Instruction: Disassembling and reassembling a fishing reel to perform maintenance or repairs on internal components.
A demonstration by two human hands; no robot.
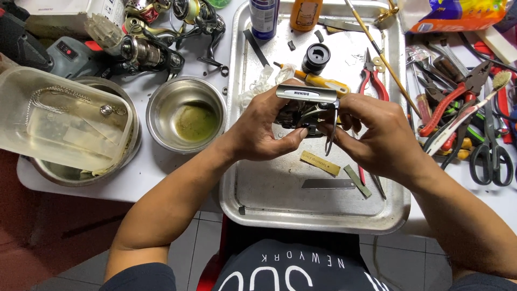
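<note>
The left hand (264, 126) grips a fishing reel body (304, 108) at the centre of the frame, above the metal tray (280, 188), thumb pressed under it. The right hand (377, 134) closes around the reel's far side, fingers pinching a thin wire bail (331, 132). Both forearms angle in from the lower corners, wrists bent inward. Working well here likely means steadying the body firmly while the right hand moves gently, keeping small parts over the tray.

I hold the reel (307, 110) mid-frame above the tray (258, 188); bowl (161, 102) left of it, pliers (452, 99) right.
</note>
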